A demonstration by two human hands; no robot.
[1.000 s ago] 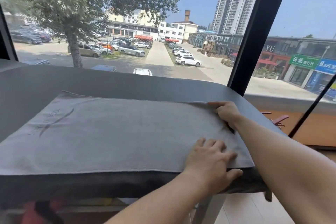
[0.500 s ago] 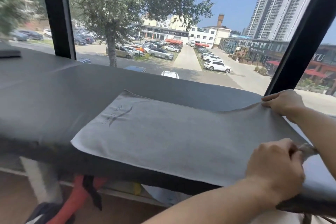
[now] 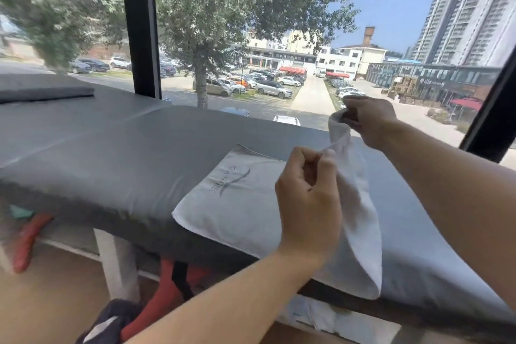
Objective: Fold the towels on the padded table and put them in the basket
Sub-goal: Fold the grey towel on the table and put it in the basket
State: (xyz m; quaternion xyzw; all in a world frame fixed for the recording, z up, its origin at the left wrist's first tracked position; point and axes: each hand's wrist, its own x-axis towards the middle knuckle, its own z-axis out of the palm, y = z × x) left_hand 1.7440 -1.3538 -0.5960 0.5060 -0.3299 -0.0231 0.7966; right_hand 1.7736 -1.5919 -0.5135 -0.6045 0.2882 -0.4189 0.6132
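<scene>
Head view: towel (image 3: 237, 204) end pinched by left hand (image 3: 307, 198), right hand (image 3: 368, 120).

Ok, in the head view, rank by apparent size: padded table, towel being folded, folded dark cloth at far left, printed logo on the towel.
1. padded table
2. towel
3. and 4. folded dark cloth and logo: look about alike; the cloth lies farther off, so unranked.

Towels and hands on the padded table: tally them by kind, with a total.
Light grey towels being folded: 1, the logo towel
Dark folded cloths, far left: 1
Hands pinching the towel: 2, left hand and right hand
Total: 4
</scene>
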